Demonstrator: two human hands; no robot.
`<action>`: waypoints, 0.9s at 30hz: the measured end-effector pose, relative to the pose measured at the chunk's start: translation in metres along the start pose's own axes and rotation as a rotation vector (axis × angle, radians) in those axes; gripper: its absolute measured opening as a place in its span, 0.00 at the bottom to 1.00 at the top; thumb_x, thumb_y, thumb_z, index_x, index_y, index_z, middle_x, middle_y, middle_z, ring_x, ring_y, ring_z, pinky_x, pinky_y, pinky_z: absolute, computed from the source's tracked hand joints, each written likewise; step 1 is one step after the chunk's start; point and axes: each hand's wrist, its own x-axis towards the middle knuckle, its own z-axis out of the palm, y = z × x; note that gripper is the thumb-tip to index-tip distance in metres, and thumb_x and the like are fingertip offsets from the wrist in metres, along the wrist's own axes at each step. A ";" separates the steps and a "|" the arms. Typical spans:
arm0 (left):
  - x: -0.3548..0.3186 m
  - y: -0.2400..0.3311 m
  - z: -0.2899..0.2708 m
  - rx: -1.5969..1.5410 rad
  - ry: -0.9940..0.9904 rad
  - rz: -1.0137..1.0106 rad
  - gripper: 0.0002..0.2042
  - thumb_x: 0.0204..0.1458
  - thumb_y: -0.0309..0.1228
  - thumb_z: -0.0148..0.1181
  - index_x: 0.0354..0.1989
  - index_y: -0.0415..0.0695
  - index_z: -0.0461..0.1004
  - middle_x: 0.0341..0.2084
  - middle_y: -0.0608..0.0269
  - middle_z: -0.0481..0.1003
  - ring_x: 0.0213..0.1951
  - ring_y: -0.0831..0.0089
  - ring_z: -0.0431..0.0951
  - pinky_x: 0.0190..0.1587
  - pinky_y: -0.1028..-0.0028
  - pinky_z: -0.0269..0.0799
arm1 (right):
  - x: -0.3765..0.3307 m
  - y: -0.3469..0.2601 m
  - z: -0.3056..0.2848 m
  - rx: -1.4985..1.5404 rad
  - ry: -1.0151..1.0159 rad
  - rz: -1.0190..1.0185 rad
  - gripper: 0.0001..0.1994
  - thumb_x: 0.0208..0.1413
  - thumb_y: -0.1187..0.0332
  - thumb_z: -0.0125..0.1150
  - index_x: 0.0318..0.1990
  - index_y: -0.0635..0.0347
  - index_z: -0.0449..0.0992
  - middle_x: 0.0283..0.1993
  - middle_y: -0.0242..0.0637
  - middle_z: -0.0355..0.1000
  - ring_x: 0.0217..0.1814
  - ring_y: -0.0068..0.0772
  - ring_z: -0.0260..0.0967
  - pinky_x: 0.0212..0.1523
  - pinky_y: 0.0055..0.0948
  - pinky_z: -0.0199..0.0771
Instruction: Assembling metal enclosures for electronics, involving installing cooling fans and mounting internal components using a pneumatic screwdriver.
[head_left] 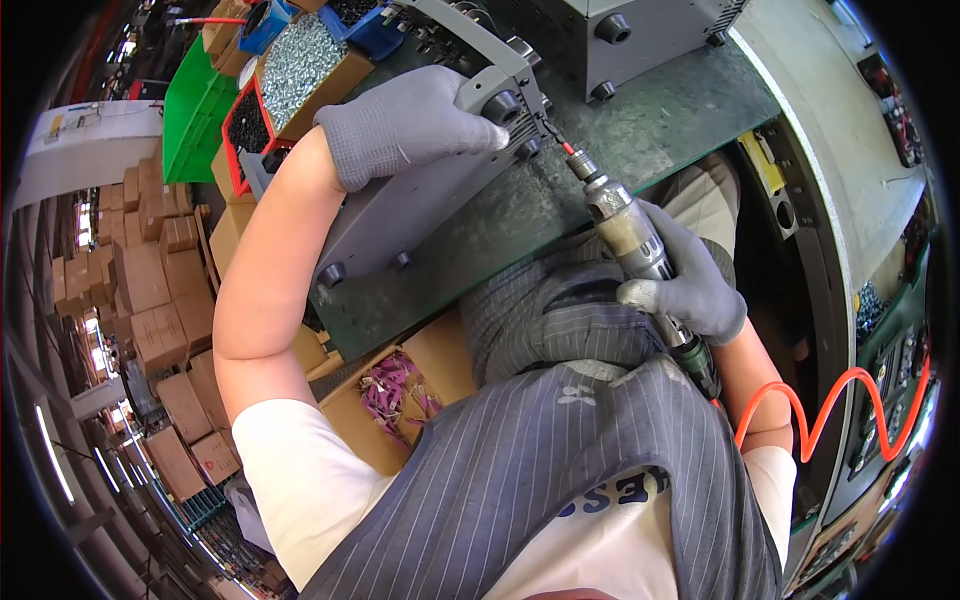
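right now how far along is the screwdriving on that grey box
Done: black feet already sit along the grey housing. In hand: left hand steadies it while right hand drives the air screwdriver at a corner foot. How much remains isn't visible.
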 end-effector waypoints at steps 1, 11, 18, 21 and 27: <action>0.001 0.002 -0.002 -0.001 -0.051 -0.047 0.21 0.44 0.44 0.59 0.34 0.34 0.74 0.22 0.59 0.73 0.26 0.74 0.72 0.33 0.74 0.68 | 0.000 0.000 0.000 0.007 0.006 -0.001 0.40 0.37 0.60 0.74 0.57 0.66 0.61 0.47 0.35 0.67 0.49 0.26 0.62 0.53 0.26 0.61; 0.000 -0.005 0.001 -0.093 -0.056 0.023 0.25 0.41 0.47 0.58 0.32 0.30 0.74 0.21 0.52 0.74 0.26 0.69 0.74 0.33 0.71 0.69 | 0.002 0.000 0.003 0.058 0.012 0.035 0.40 0.36 0.60 0.74 0.58 0.65 0.61 0.45 0.32 0.67 0.45 0.22 0.63 0.48 0.24 0.63; 0.002 -0.006 0.001 -0.046 -0.030 -0.017 0.25 0.41 0.46 0.58 0.34 0.31 0.74 0.23 0.52 0.75 0.28 0.69 0.74 0.34 0.71 0.70 | 0.002 -0.003 0.003 0.050 0.006 0.034 0.40 0.35 0.61 0.74 0.58 0.66 0.61 0.46 0.34 0.67 0.48 0.24 0.62 0.51 0.25 0.62; 0.001 -0.003 -0.001 -0.109 -0.073 -0.024 0.21 0.44 0.43 0.60 0.35 0.34 0.72 0.23 0.65 0.71 0.28 0.80 0.69 0.33 0.76 0.67 | 0.002 -0.007 0.000 0.079 -0.016 0.082 0.41 0.34 0.61 0.74 0.58 0.66 0.61 0.48 0.34 0.67 0.49 0.24 0.62 0.52 0.25 0.61; -0.001 0.004 -0.005 -0.077 -0.110 -0.003 0.21 0.43 0.44 0.59 0.32 0.34 0.73 0.21 0.65 0.70 0.26 0.80 0.68 0.30 0.76 0.65 | 0.004 -0.004 -0.006 0.125 -0.054 0.064 0.41 0.35 0.59 0.73 0.58 0.66 0.61 0.50 0.34 0.66 0.51 0.25 0.62 0.53 0.26 0.60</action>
